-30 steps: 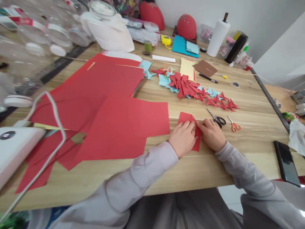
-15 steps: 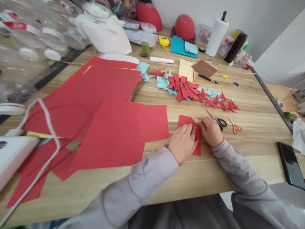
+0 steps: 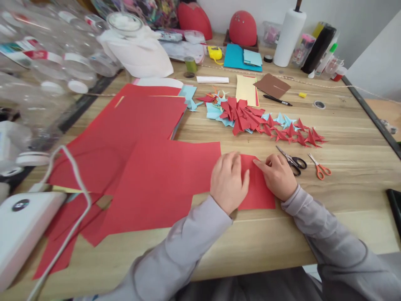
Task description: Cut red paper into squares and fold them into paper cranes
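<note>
A small sheet of red paper (image 3: 255,190) lies on the wooden table in front of me, with faint crease lines in it. My left hand (image 3: 229,182) rests along its left side, fingers stretched out and thumb apart, partly covering that edge. At the upper right, my right hand (image 3: 278,177) has its fingers curled, with the index finger and thumb at the paper's edge, apparently pinching it. Just beyond that hand lie black-handled scissors (image 3: 296,161) and, farther right, small orange-handled scissors (image 3: 320,169).
Large red paper sheets (image 3: 156,184) spread to the left. Folded red paper pieces (image 3: 239,115) lie in a pile behind the hands. At left are a white device (image 3: 34,221) with a cable and several plastic bottles (image 3: 73,69). A black pen (image 3: 277,100) lies toward the back.
My left hand has shifted left, off the middle of the small paper. The paper now shows wider, apparently opened out. My right hand stays at its right side. The view has shifted slightly.
</note>
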Tool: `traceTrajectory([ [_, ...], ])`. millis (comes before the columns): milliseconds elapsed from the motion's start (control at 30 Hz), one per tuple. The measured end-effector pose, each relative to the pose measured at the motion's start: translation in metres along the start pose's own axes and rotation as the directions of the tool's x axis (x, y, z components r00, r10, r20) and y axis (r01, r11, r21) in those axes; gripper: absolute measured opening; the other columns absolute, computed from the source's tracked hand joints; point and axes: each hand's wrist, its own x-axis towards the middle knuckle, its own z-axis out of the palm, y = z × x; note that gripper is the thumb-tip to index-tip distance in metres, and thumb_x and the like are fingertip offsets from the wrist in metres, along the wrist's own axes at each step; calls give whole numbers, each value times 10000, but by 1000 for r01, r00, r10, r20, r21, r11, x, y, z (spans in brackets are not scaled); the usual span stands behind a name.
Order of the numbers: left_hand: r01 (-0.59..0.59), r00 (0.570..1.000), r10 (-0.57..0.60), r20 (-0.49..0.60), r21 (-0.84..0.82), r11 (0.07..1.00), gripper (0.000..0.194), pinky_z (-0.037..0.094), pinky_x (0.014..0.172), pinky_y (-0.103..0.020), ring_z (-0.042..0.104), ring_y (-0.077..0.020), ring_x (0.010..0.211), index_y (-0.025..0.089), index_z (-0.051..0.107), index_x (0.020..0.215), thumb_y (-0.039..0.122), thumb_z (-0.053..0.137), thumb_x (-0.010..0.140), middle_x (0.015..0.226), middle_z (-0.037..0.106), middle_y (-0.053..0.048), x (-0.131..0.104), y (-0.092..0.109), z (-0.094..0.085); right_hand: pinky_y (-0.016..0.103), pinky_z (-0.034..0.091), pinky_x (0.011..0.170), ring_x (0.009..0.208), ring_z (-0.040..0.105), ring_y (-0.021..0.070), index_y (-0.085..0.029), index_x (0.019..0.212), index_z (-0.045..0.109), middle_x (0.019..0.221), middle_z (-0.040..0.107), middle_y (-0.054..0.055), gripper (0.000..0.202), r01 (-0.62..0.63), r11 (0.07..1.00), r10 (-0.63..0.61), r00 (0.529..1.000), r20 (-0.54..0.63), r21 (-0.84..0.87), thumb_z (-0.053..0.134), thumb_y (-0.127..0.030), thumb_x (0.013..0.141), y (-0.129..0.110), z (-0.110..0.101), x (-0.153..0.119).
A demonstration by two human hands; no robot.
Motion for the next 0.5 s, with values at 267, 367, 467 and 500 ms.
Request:
traceTrajectory([
  [267,54,996,-49,78,-59,997,408,392,1072,-527,478,-336,1261,56,568,1206,319,475,908,1293,564,-215,-1,-13,16,322,369,752,795,402,200,-234,1186,674,895,518,95,399,31,999,-31,999,-32,-12,409,-101,920,-3,7,-1],
  [367,54,996,-44,75,-138,989,406,389,1073,-550,498,-315,1253,98,538,1253,298,483,904,1286,590,-184,0,-12,16,324,362,755,799,404,197,-241,1175,677,905,523,92,388,22,1000,-22,999,-27,-14,416,-108,921,-3,8,-1],
  [467,1,998,17,66,-251,968,368,411,1074,-513,514,-266,1249,128,533,1252,222,480,900,1291,600,-152,2,-12,13,324,359,757,806,415,197,-247,1173,676,915,532,90,384,5,1000,-5,1000,-11,3,420,-115,919,-3,6,-1],
  [500,-33,997,53,63,-286,958,350,427,1069,-488,520,-248,1245,132,541,1239,193,472,900,1291,602,-143,2,-12,12,325,360,760,808,419,198,-243,1175,674,918,537,91,383,-3,1000,3,1000,-4,10,420,-117,918,-4,5,-1],
])
